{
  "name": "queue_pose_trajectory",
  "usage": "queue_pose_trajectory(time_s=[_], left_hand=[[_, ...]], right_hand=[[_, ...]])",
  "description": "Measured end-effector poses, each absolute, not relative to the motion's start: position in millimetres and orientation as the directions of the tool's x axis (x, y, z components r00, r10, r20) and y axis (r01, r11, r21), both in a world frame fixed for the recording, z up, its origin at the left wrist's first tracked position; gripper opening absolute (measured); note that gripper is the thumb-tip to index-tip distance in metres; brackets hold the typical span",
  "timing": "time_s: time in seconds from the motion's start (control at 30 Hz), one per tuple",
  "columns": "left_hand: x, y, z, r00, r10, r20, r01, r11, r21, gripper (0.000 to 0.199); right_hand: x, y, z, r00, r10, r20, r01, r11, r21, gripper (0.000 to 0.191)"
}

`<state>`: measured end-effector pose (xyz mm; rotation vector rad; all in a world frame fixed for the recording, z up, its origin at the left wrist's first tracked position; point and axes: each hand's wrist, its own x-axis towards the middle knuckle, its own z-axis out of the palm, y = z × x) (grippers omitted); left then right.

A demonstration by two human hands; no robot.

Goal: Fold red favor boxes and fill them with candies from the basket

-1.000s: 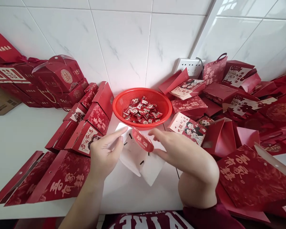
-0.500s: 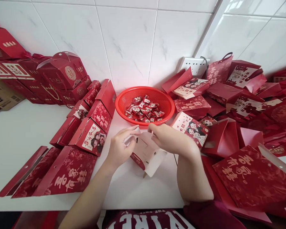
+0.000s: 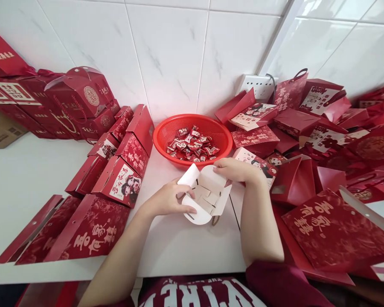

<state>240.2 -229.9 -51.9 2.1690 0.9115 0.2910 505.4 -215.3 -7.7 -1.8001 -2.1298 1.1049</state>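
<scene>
A small gift box stands on the white table with its top flaps spread, its pale inside facing me. My left hand is closed on the box's left side, fingers over the wall and thumb on the rounded near flap. With thumb and fingers, my right hand pinches the far right flap. A cord loop sticks out under the near edge of the box. Just beyond the box is a red plastic basket with wrapped candies in it.
To the left stand rows of red gift boxes, with more boxes stacked behind. Many red boxes and bags are heaped on the right. A white power strip leans at the tiled wall.
The box has tilted and its flaps have spread, so its inside now faces me. My left hand has moved down along its side; my right hand has shifted right.
</scene>
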Motion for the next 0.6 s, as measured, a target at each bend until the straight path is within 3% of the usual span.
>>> queue_pose_trajectory(time_s=[0.1,0.3,0.43,0.6], left_hand=[[239.1,-229.2,-52.5,0.722,0.689,-0.063,0.519,-0.480,0.708,0.037],[233.8,-222.1,-55.5,0.690,0.703,0.173,0.489,-0.629,0.605,0.024],[230.5,-217.4,-58.7,0.683,0.699,0.212,0.504,-0.661,0.555,0.024],[228.6,-215.7,-62.2,0.668,0.696,0.263,0.500,-0.682,0.533,0.027]], right_hand=[[505.7,-207.3,-15.7,-0.273,0.854,-0.443,0.764,-0.088,-0.640,0.017],[493.7,-195.0,-29.5,-0.186,0.854,-0.486,0.824,-0.134,-0.551,0.025],[489.2,-206.0,-13.1,-0.102,0.930,-0.353,0.885,-0.078,-0.460,0.029],[503.7,-203.8,22.1,-0.056,0.989,-0.136,0.900,-0.009,-0.436,0.033]])
